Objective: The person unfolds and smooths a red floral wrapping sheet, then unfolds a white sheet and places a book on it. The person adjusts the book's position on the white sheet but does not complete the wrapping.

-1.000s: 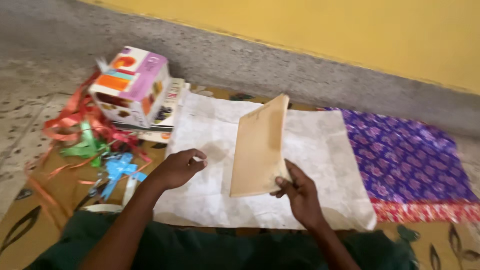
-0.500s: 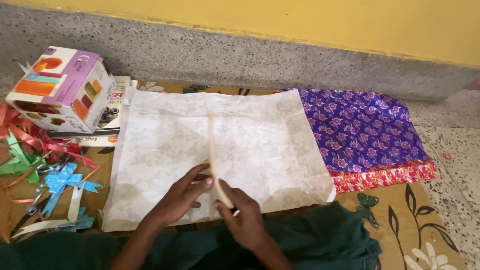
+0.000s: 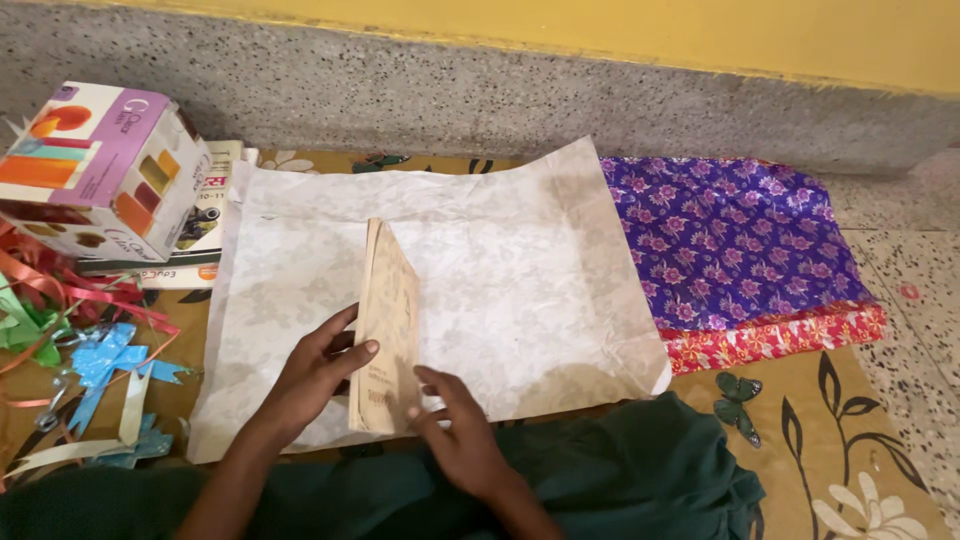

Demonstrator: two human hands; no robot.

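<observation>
Tan book (image 3: pixel 385 325) tilts between left hand (image 3: pixel 315 375) and right hand (image 3: pixel 455 435).

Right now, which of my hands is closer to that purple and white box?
Left. Your left hand rests on the tan booklet's left edge, on the side toward the box; your right hand sits at the booklet's lower right, farther away.

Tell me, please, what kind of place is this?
Probably the floor of a home, used for gift wrapping: speckled stone floor under a yellow wall, a patterned mat, white wrapping paper and ribbons.
</observation>
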